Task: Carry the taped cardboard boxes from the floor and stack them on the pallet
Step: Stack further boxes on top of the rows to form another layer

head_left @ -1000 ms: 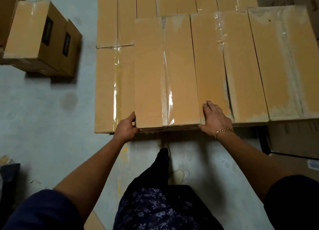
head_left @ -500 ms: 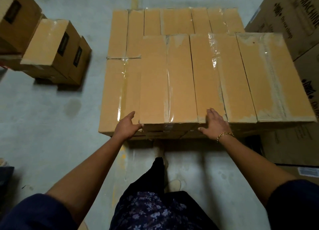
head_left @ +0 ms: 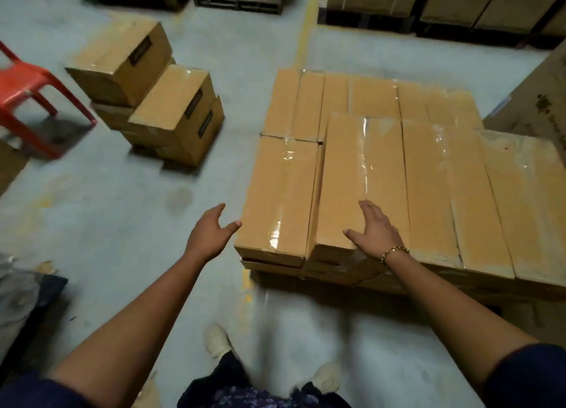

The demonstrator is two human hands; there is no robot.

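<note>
Standing at the near edge of the stack of boxes (head_left: pixel 477 199), we hold our right hand (head_left: pixel 375 231) open, fingers spread, over the near end of the top box (head_left: pixel 364 162); we cannot tell if it touches. Our left hand (head_left: pixel 211 236) hangs open just off the stack's near left corner, holding nothing. More taped boxes (head_left: pixel 171 113) sit on the floor (head_left: pixel 122 223) near a red chair (head_left: pixel 27 92).
</note>
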